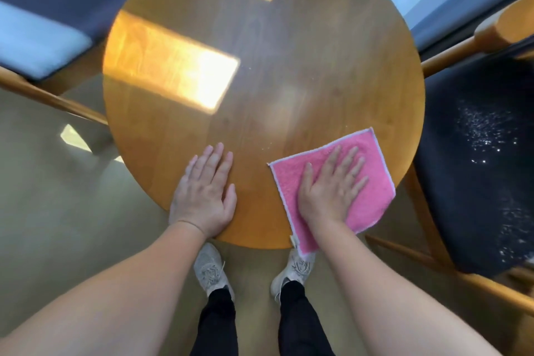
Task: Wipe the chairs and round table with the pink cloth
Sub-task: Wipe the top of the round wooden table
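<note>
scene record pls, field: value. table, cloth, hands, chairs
round table: wooden, sunlit patches
pink cloth: flat on table's near right, one corner overhanging the edge
right hand: pressing flat on cloth, fingers spread
left hand: flat on bare tabletop near the edge, holding nothing
left chair: pale cushion, blurred
right chair: dark seat with glinting specks

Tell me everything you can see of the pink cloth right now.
The pink terry-looking cloth is square with a pale stitched edge, spread flat at the near right of the round wooden table. Its near corner hangs over the table's rim. The right hand presses on it, fingers straight and spread.
</note>
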A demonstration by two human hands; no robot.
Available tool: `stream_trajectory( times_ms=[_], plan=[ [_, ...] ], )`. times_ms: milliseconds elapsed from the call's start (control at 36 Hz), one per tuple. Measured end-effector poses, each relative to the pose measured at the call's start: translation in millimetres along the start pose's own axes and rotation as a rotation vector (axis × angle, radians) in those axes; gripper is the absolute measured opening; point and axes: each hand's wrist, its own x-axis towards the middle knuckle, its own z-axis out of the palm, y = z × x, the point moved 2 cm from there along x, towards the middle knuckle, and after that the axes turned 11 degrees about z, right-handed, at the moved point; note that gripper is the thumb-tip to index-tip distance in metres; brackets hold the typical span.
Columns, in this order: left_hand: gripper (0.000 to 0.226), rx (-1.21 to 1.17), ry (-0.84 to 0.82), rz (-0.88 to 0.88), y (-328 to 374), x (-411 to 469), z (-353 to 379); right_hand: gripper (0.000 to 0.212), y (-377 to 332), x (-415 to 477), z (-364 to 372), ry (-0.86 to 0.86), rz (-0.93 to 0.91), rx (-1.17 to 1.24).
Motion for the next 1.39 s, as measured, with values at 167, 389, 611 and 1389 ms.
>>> stream_trajectory(
  times_ms=[167, 389, 611, 1389],
  plan=[
    [0.059, 0.007, 0.014, 0.012, -2, 1, 3, 0.082, -7, 53, -27, 0.054, -0.334, -0.144],
    [0.058, 0.042, 0.05, 0.03, -4, 1, 5, 0.068, -53, 110, -57, 0.104, -0.289, -0.06],
    [0.057, 0.044, 0.068, 0.032, -4, 2, 7, 0.064, -91, 122, -51, 0.152, -0.228, -0.056],
    [0.055, -0.033, 0.185, -0.07, -38, -35, -18, 0.061, -103, 37, -23, 0.066, -0.562, -0.145]
  ],
)
